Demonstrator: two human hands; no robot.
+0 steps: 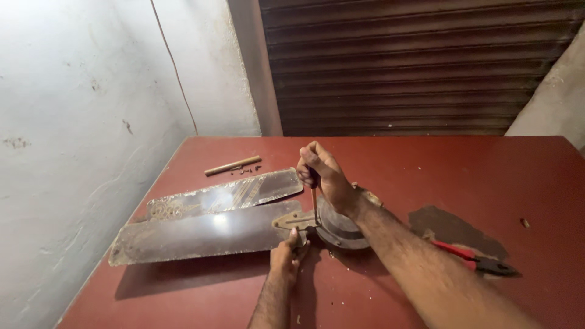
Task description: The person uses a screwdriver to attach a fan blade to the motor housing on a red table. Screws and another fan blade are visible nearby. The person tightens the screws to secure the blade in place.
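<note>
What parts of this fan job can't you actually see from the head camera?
- Screwdriver tip and the screw: too small, hidden at the bracket.
- Fan motor: largely covered by the right hand and forearm.
- Pliers: handles partly behind the forearm.
- Small bits by the stick: too tiny to identify.
- Left hand palm: faces down.

Surfaces: mostly worn metal on a painted red top.

Your table (426, 164) looks like red-painted board, semi-matt, with paint scraped off in a dark patch at 3 o'clock of the hub. Fan blades (207, 228) are dark, glossy, reflective, edges chipped and grimy. Blade bracket (292, 219) reads as brassy, tarnished metal; motor hub (338, 228) is dull dark metal. Pliers (472, 259) have red plastic-looking grips. The stick (231, 165) at 11 o'clock looks like bare wood. Wall (73, 122) is rough, stained whitewash; shutter (414, 61) is ribbed metal.
</note>
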